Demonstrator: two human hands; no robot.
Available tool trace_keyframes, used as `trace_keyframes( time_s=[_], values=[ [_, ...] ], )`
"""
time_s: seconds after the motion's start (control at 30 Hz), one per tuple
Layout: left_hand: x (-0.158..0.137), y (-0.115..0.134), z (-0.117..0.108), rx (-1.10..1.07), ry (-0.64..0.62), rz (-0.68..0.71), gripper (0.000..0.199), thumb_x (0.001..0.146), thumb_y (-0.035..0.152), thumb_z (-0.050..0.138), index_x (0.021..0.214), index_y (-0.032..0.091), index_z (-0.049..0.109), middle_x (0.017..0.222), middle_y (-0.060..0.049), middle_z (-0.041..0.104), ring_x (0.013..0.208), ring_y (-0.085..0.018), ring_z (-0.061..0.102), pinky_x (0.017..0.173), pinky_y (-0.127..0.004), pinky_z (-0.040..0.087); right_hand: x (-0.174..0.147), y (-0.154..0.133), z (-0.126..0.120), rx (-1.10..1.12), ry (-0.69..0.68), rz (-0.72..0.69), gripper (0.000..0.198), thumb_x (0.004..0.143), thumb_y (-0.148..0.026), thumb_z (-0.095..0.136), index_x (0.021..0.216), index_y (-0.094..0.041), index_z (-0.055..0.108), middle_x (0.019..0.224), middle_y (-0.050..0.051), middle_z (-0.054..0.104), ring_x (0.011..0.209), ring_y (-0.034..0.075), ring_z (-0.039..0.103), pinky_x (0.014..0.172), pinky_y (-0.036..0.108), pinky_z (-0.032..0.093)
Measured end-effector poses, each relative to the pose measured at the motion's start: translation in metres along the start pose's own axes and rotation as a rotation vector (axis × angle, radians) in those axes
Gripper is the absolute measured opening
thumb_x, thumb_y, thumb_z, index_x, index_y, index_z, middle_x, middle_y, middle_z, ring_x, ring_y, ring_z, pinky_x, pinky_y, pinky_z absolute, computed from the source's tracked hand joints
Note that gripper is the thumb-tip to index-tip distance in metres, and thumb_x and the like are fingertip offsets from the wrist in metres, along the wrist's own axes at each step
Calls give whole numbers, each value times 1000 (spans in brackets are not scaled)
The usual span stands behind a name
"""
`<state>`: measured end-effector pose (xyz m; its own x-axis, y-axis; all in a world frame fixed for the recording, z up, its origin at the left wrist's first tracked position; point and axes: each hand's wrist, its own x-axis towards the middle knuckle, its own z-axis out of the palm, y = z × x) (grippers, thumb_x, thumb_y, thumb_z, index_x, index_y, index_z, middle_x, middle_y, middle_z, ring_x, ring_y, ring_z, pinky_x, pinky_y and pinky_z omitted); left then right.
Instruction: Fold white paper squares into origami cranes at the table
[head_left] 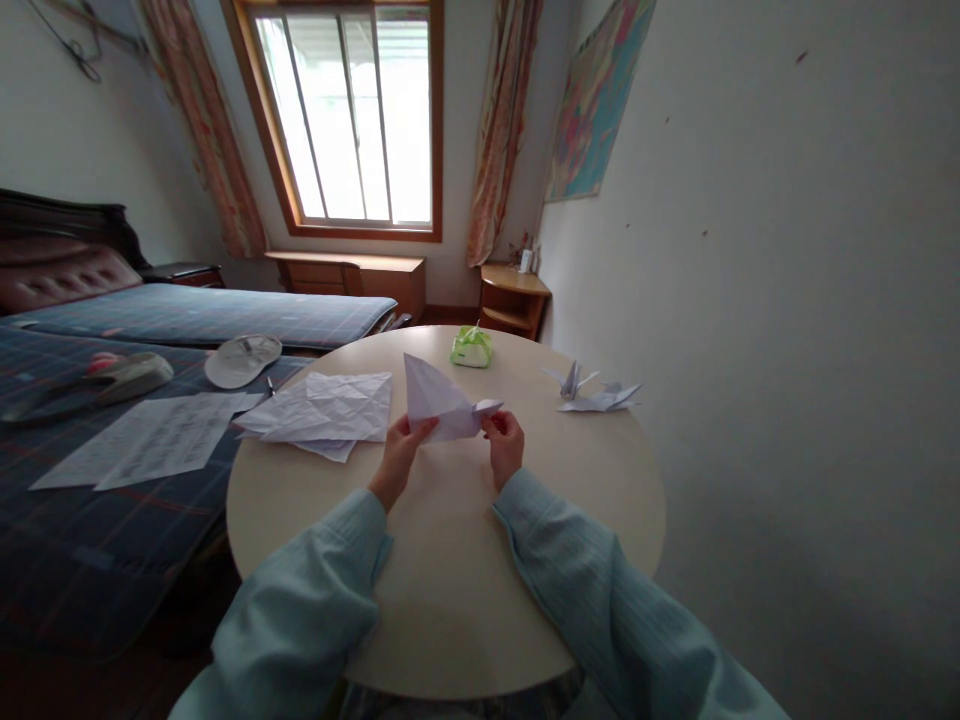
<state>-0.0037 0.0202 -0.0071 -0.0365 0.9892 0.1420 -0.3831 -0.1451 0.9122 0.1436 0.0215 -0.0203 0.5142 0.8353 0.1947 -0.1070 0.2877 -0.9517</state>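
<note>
Between my hands, above the middle of a round table (450, 610), is a folded white paper (441, 400) with a tall pointed flap on the left and a small narrow fold at its right end. My left hand (403, 455) grips its lower left edge, thumb on the near face. At the other end, my right hand (505, 442) pinches the paper by the small fold. Farther right on the table sit folded paper cranes (574, 382), one with raised wings and a flatter one (606, 398) in front of it.
Creased white sheets (330, 410) lie at the table's left side. A green tissue pack (471, 347) stands at the far edge. Left of the table, a bed (172, 530) bears printed sheets (161, 440) and a white cap (241, 360). A wall (787, 400) rises at the right.
</note>
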Motion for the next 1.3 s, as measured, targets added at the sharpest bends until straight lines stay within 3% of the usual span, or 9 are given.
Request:
trace_keyframes(
  time_s=[0.43, 0.63, 0.97, 1.17, 1.3],
  values=[
    [5, 0, -2, -110, 115, -55, 33, 53, 29, 72, 81, 14, 64, 76, -4, 67, 71, -14, 59, 71, -26, 42, 3, 4, 0, 215, 33, 51, 13, 61, -22, 56, 72, -20, 49, 62, -5, 56, 54, 8, 54, 48, 20, 44],
    [3, 1, 0, -179, 19, -101, 31, 56, 28, 70, 83, 14, 63, 83, -5, 66, 80, -16, 59, 74, -26, 43, 2, 3, 0, 310, -1, 82, 16, 62, -22, 54, 76, -21, 48, 63, -6, 55, 52, 8, 56, 49, 21, 47],
    [1, 3, 2, -250, 6, -145, 28, 57, 22, 69, 83, 15, 63, 82, -3, 66, 77, -14, 59, 72, -25, 44, -5, -6, 4, 310, -19, 146, 17, 62, -26, 57, 77, -19, 53, 75, -2, 58, 63, 9, 55, 50, 20, 49],
    [4, 3, 0, -358, 68, -133, 25, 58, 12, 64, 82, 16, 62, 76, 0, 66, 70, -11, 59, 68, -23, 45, -10, -8, 5, 395, -138, 217, 25, 63, -35, 59, 82, -20, 54, 79, -2, 60, 66, 9, 57, 61, 24, 50],
    [4, 5, 1, -427, 75, -172, 26, 61, 9, 59, 86, 14, 61, 77, 0, 67, 69, -11, 60, 67, -21, 47, -9, -3, 7, 443, -250, 337, 28, 64, -43, 59, 81, -21, 55, 77, -1, 62, 69, 11, 59, 69, 27, 48]
  ],
)
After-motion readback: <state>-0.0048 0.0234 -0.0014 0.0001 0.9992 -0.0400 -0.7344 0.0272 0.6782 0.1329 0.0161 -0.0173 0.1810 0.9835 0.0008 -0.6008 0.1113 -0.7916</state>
